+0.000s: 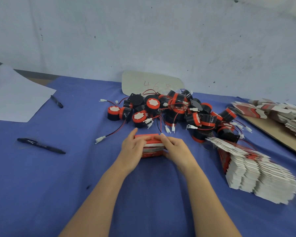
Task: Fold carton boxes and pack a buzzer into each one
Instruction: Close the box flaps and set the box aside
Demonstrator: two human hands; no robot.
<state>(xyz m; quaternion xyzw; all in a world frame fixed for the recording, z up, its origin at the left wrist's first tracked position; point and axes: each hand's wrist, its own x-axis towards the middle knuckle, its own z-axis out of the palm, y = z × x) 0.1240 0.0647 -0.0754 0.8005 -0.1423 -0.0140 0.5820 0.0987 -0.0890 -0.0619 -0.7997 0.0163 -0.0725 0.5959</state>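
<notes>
The carton box [152,148] sits on the blue cloth [41,185] just on the near side of the buzzer pile [174,110], red, squared up and clasped from both ends. The left hand [132,147] grips its left end with fingers curled over the top edge. The right hand [176,149] grasps the right end, fingers bent onto the top flap and thumb low against the front. This looks like the closing step, tucking the lid flap in (whether a buzzer is inside cannot be told, since the hands cover the opening). To do it well, I judge the thumbs should brace the front wall while the fingers press the flap down evenly from both ends, so the tongue slides in rather than buckling. A loose lead [159,126] from the pile ends right by the right fingertips and should be kept out of the seam. The stack of flat cartons [256,173] lies right of the pile, nearer the person.
</notes>
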